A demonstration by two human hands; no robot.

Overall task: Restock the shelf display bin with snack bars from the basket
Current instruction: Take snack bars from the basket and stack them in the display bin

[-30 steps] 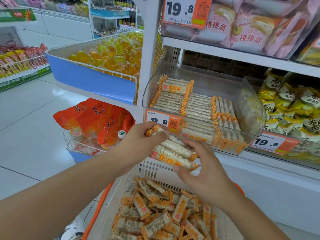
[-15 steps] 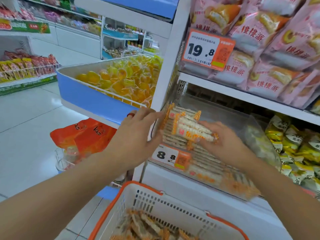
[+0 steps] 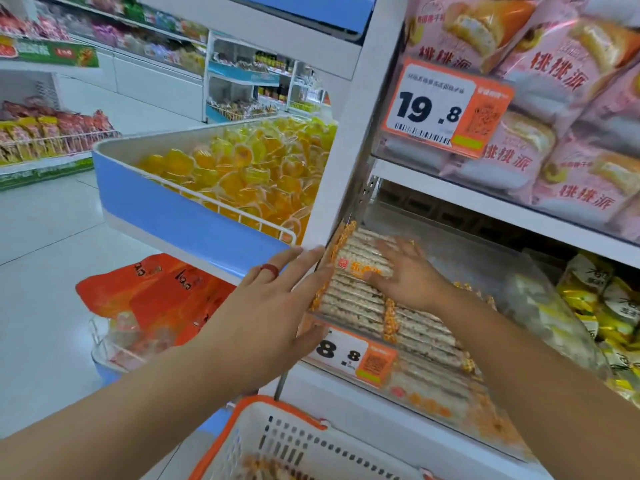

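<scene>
1. Snack bars [image 3: 360, 268] lie in a small bunch under the right hand [image 3: 407, 275], inside the clear display bin [image 3: 540, 289] on the middle shelf; the fingers are spread and laid flat on top of the bunch, pressing it onto the rows of bars already in the bin.
2. Left hand [image 3: 273, 313] is flat with straight fingers against the outer left wall of the bin, fingertips near the white shelf upright [image 3: 360, 133]; it grasps nothing. A red ring [image 3: 269, 270] sits on one finger.
3. Rows of the same bars, with orange-patterned ends, fill the bin down to its front lip, where an orange and white price tag [image 3: 353, 356] is fixed.
4. White basket [image 3: 311, 441] with an orange rim sits at the bottom edge of the view, just below the bin; a few more bars show blurred inside it.
5. Pink cake packets [image 3: 571, 161] crowd the shelf above, behind a tag reading 19.8 [image 3: 446, 107].
6. Yellow packets [image 3: 609, 306] lie right of the bin.
7. Left of the upright, a blue-fronted tray [image 3: 166, 206] holds yellow jelly cups [image 3: 249, 171], with orange bags [image 3: 156, 292] in a wire rack beneath.
</scene>
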